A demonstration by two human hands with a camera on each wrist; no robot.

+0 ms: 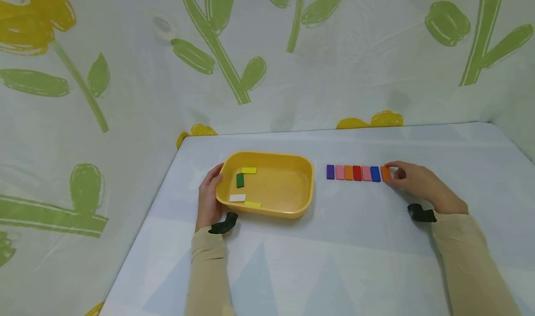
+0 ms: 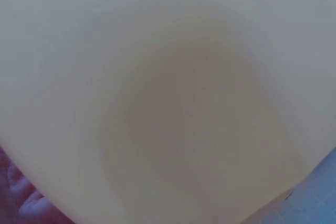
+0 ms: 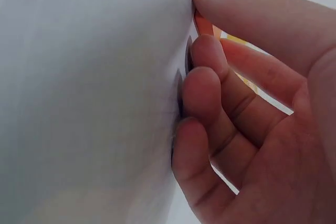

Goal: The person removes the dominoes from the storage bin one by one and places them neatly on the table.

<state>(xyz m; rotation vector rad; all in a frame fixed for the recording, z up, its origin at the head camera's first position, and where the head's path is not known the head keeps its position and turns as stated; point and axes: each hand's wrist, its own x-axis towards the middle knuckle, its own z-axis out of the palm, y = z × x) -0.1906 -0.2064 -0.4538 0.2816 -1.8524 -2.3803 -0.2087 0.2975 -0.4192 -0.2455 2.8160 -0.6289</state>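
In the head view my left hand (image 1: 207,200) holds the left end of a shallow yellow plastic tub (image 1: 311,186), thumb near its rim. The tub's blurred side (image 2: 205,114) fills most of the left wrist view, with part of the hand at the lower left corner. My right hand (image 1: 422,183) pinches an orange block (image 1: 386,174) at the right end of a row. In the right wrist view the thumb lies on this orange block (image 3: 203,23), while the other fingers curl close to the tabletop. A blue block (image 1: 375,174) stands just left of it.
Leftward, the row continues with pink (image 1: 366,173), red (image 1: 357,173), orange (image 1: 349,172), pink (image 1: 340,172) and purple (image 1: 330,172) blocks. Inside the tub lie a green block (image 1: 240,180), a white one (image 1: 237,198) and two yellow ones (image 1: 249,170). Leaf-printed cloth walls (image 1: 292,88) border the table.
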